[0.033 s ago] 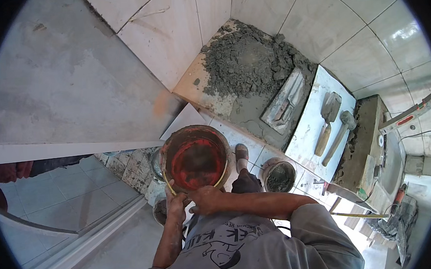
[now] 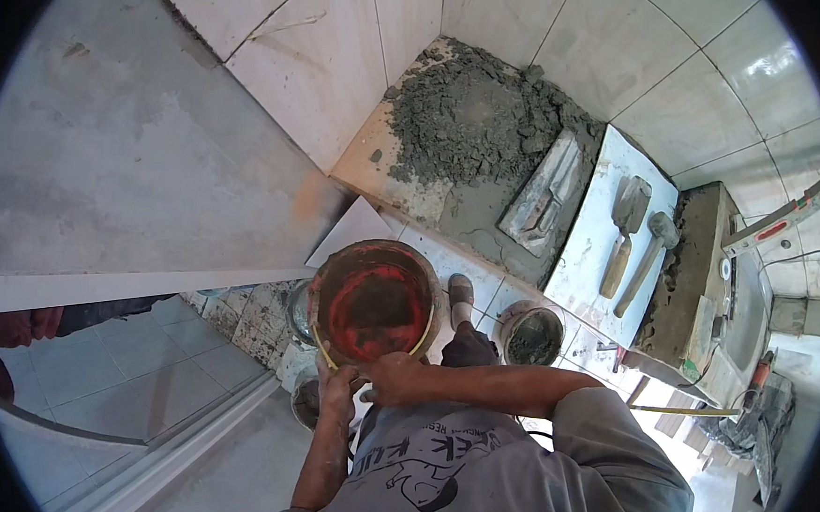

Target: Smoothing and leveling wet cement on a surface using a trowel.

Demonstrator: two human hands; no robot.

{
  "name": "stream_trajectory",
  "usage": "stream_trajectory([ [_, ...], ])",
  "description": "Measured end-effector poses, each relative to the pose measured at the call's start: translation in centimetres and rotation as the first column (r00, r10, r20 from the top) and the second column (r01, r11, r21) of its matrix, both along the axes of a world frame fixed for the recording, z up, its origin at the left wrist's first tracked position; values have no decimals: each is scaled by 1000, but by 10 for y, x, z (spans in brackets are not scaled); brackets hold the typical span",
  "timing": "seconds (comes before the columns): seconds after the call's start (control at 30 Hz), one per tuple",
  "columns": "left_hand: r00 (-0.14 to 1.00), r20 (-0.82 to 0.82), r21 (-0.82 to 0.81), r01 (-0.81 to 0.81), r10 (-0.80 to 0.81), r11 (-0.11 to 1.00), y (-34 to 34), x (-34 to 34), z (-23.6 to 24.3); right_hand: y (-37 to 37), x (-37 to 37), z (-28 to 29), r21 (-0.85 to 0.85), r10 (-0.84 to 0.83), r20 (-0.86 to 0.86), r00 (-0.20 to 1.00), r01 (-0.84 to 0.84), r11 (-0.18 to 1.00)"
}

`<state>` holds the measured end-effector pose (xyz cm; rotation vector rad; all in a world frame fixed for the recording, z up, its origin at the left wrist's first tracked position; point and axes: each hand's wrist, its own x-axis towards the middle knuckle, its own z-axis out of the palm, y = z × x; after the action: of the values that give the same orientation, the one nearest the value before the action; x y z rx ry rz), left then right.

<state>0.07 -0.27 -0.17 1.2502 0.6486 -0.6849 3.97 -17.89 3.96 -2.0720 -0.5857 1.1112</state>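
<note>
A round bucket (image 2: 320,278), red inside and smeared with dried mortar, is held in front of my body. Dark residue coats its bottom. Its thin yellow bail handle (image 2: 428,328) curves along the near side of the rim. My left hand (image 2: 338,390) is closed at the handle's near left part. Right beside it, my right hand (image 2: 396,381) curls its fingers at the handle and near rim, its back hiding just what they grip. The two hands nearly touch.
Grey mortar (image 2: 462,112) is heaped in the tiled corner, with a float (image 2: 545,196) on its near edge. On a pale board (image 2: 571,279) lie a trowel (image 2: 628,210) and a hammer (image 2: 658,236). A small mortar bucket (image 2: 532,335) stands near my foot; a basin (image 2: 747,315) is at right.
</note>
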Motion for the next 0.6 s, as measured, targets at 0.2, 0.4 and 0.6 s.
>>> stream_trajectory([
  [0.2, 984, -174, 251, -3, 49, 968, 0, 36, -20, 2, 46, -74, -61, -123, 181, 976, 136, 989],
  [0.4, 999, -13, 366, 39, -37, 930, 53, 32, -60, -31, 48, -230, -134, -234, 460, 857, 327, 935],
  [0.6, 1000, -30, 480, 9, 7, 877, 76, 11, -59, -66, 58, -297, -291, -529, -47, 847, 495, 819],
])
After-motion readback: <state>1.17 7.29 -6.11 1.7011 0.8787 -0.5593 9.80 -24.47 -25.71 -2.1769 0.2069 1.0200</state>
